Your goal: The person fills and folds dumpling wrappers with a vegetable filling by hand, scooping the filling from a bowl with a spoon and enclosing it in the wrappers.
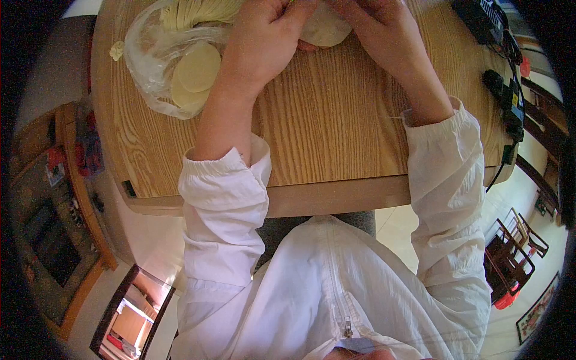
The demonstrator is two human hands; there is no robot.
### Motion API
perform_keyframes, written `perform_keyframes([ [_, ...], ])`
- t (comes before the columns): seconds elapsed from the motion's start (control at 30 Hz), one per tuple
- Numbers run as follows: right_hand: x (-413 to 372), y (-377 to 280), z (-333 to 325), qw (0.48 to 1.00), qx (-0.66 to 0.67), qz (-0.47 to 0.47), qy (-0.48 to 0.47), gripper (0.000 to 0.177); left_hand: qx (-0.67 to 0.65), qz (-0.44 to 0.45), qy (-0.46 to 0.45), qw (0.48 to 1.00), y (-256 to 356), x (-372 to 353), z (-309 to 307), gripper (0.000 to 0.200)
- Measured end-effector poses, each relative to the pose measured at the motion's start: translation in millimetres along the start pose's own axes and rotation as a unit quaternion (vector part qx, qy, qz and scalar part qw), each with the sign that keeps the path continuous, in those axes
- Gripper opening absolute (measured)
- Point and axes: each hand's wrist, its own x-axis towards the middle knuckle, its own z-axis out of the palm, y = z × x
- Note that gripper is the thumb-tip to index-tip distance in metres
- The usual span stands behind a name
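Note:
At the top edge of the view, my left hand [264,36] and my right hand [384,27] are close together, fingers bent inward around a pale, round, flat dough wrapper [326,27]. Their fingertips are partly cut off by the frame's edge. Left of my left hand lies a clear plastic bag [144,60] on the wooden table [336,120]. Round pale wrappers [197,69] rest inside it, overlapping. A bundle of pale noodle-like strands [192,13] lies at the bag's upper part.
A small pale crumbly piece [117,50] sits left of the bag. Black adapters [480,21] and a power strip [511,108] with cables line the table's right edge. Dark chairs [507,258] stand beyond at the right.

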Motion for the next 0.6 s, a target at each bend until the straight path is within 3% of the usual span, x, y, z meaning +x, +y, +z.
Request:
perform_keyframes([
  [0.23, 0.4, 6.9, 1.0, 1.000, 0.008, -0.025, 0.013, 0.013, 0.068, 0.003, 0.007, 0.998, -5.3, 1.2, -4.1, 0.026],
  [0.6, 0.8, 2.9, 0.6, 1.000, -0.017, -0.022, 0.009, 0.013, 0.021, 0.026, 0.003, 0.999, -6.1, 0.7, -2.9, 0.029],
])
